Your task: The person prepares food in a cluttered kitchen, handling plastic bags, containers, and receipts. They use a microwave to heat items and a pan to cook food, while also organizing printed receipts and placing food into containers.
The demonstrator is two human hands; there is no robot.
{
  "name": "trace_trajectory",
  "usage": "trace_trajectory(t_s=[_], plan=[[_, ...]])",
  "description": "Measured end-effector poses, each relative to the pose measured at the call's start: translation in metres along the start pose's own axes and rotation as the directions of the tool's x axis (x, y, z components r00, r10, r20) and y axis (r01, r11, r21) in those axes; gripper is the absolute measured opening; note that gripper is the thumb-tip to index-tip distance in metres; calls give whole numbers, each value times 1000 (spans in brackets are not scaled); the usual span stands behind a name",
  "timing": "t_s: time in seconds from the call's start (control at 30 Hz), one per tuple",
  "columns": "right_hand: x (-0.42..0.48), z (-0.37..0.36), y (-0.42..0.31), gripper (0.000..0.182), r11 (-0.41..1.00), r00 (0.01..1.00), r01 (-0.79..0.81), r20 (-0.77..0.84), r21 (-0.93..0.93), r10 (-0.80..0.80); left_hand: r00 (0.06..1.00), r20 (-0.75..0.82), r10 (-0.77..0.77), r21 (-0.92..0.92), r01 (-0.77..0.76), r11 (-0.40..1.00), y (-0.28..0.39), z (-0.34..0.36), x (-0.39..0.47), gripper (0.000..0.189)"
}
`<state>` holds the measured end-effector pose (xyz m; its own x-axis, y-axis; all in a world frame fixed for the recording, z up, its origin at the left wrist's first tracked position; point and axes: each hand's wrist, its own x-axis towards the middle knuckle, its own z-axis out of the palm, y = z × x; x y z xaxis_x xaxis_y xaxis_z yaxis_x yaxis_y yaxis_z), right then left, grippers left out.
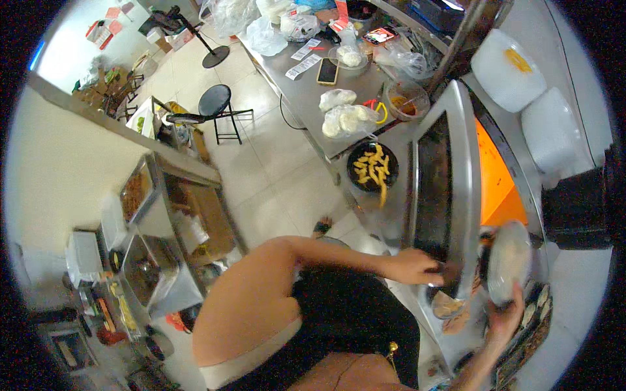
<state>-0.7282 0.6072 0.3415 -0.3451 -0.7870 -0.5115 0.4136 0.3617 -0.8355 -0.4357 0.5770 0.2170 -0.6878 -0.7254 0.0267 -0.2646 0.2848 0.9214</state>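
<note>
My left hand (413, 266) grips the near end of a silver microwave oven door (467, 195). The door, with its dark window, stands swung open. Behind it the lit oven interior (499, 176) glows orange. Held in my right hand (506, 313) is a pale, translucent bowl (508, 264), tilted and blurred by motion, at the near side of the oven opening. What the bowl contains is not clear. Below the door's near end sits a small clear container (447, 305) with brownish contents, partly hidden.
A black bowl of yellow fried strips (374, 166) stands left of the door on the steel counter (298, 90). Beyond it are bagged white dough balls (349, 119), a tub of sauce (406, 102) and a phone (327, 71). White lidded boxes (552, 129) lie right of the oven. A stool (215, 100) stands on the floor.
</note>
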Motion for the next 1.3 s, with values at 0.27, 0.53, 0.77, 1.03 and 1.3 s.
trace_trajectory(t_s=[0.27,0.53,0.77,1.03,1.3], plan=[[-136,139,-12,50,999,994,34,-103,-30,-37,978,204,-33,-913,202,355,99,-160,-25,102],[-46,260,214,46,984,957,129,243,121,-155,780,-103,-617,-944,118,307,-64,-237,-112,69],[-19,-33,384,22,941,986,-136,-51,309,160,553,-449,-702,-843,0,538,-307,-345,-188,34],[31,-129,300,22,830,795,95,-544,550,270,581,-321,-748,-947,-206,246,-425,-408,-177,29],[57,-116,272,29,806,923,65,-342,589,176,221,-586,-779,-784,88,615,-438,-435,-106,50]])
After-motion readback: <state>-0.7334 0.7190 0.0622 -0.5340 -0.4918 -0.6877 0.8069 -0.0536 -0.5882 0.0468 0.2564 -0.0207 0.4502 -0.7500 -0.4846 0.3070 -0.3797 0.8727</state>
